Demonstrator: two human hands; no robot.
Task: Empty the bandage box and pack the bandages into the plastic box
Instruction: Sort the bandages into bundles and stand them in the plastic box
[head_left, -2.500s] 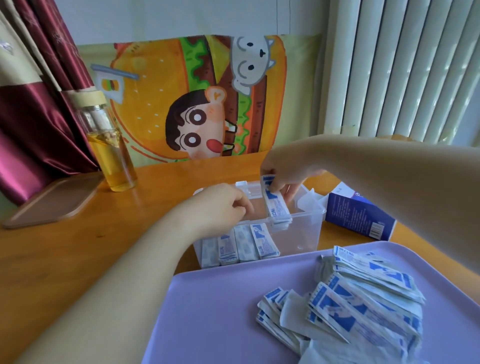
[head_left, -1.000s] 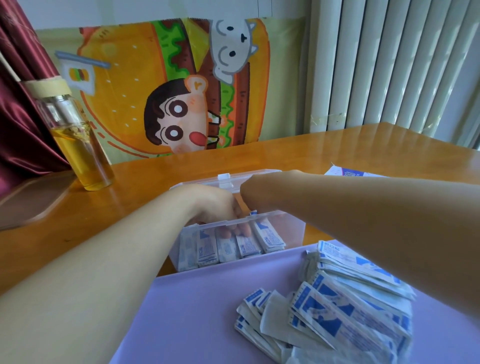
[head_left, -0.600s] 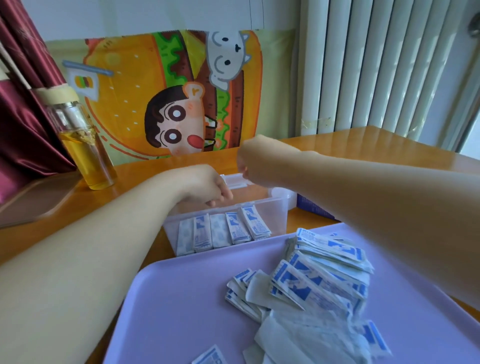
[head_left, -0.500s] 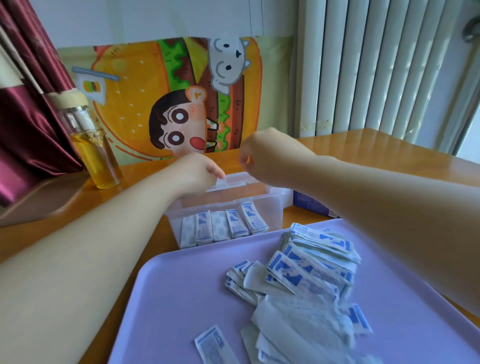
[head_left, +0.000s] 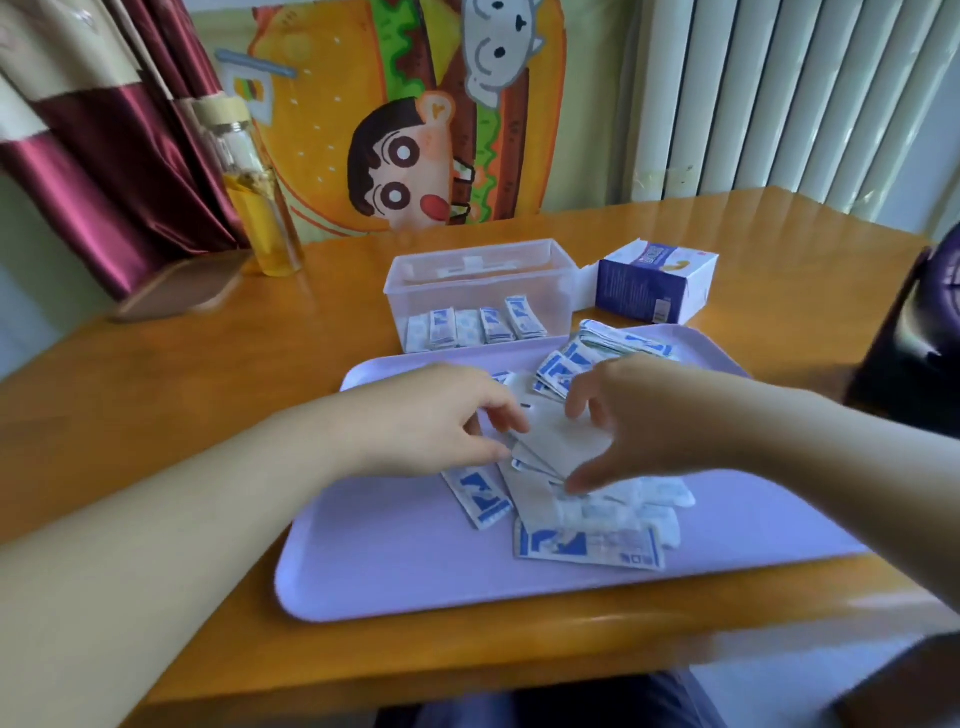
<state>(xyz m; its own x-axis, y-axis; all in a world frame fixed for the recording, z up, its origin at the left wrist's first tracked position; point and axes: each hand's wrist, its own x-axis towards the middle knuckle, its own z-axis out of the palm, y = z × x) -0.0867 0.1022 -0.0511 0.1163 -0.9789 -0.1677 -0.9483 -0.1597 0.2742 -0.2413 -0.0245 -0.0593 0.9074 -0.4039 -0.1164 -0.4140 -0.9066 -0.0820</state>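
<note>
- Head view, bandage box (head_left: 649, 288): blue and white carton, lay on the table (head_left: 208, 374) just right of the plastic box, well apart from both hands. Its long axis ran roughly left to right, and the opened flap end pointed left, toward the plastic box. The inside was not visible, but judging by the heap on the tray, the emptying step appeared done.
- Plastic box (head_left: 550, 291): clear, lid off, stood just beyond the far edge of the tray, long axis left to right.
- Packed bandages (head_left: 475, 327): five small bundles side by side along the near wall, filling the left and middle. Long axes ran near to far, tops leaning slightly right. The space at the right and behind looked unfilled.
- Tray (head_left: 389, 561): lilac, held all the unpacked stock.
- Loose bandages (head_left: 587, 545): a scattered heap, axes mixed. The nearest lay left to right with its blue print at the left end; one at the left edge lay diagonally. A neater stack (head_left: 618, 343) sat at the far right edge.
- Left hand (head_left: 431, 421): fingers and thumb curled, pinching the edge of a fan of white wrappers from the heap.
- Right hand (head_left: 639, 415): fingers spread and arched over the same fan, thumb tip touching the heap, nothing clasped.
- Progress, as judged: packing was under way, with most of the stock left on the tray.
</note>
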